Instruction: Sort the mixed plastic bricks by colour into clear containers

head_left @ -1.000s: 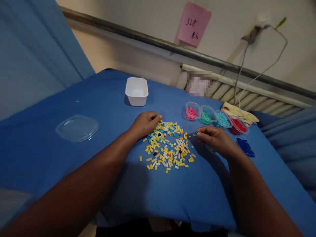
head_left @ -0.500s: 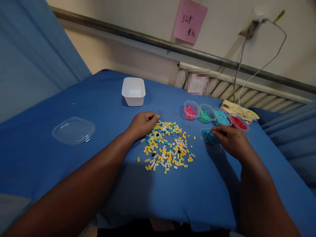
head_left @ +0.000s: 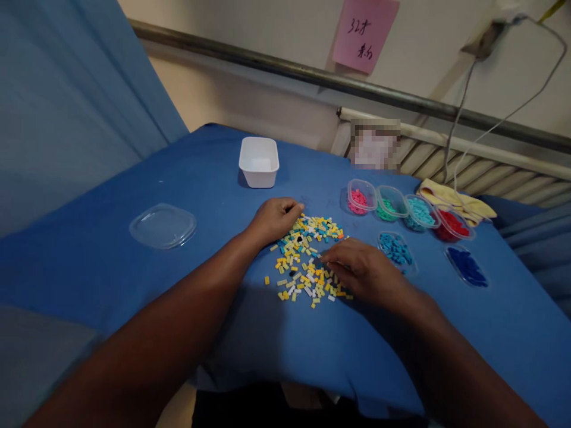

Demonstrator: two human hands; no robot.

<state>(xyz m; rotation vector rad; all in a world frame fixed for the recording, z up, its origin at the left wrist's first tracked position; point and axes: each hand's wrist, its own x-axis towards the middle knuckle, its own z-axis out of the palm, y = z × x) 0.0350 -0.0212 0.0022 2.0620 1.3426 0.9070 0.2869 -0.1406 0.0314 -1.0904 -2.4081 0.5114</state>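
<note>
A loose pile of small toy bricks [head_left: 307, 279], mostly yellow and white with some teal and a few black, lies on the blue cloth. At its upper left edge rests my left hand [head_left: 277, 219], fingers curled and thumb against them; anything held is hidden. My right hand [head_left: 363, 267] reaches over the right side of the pile. Its thumb and fingertips come together low among the bricks, and what they pinch, if anything, is too small to name. Right of that hand is a clear container of teal bricks [head_left: 396, 248].
Clear tubs hold pink bricks [head_left: 357, 202], green bricks [head_left: 387, 209], light blue bricks [head_left: 419, 212] and red bricks [head_left: 452, 224]. Dark blue bricks [head_left: 466, 266] fill another, far right. A white bin [head_left: 259, 178] stands behind, a clear lid [head_left: 163, 227] left, a yellow cloth [head_left: 459, 199] back right.
My right hand has moved left from the teal brick container to the pile. My left hand stays at the pile's upper edge. The view has shifted, showing the dark blue bricks.
</note>
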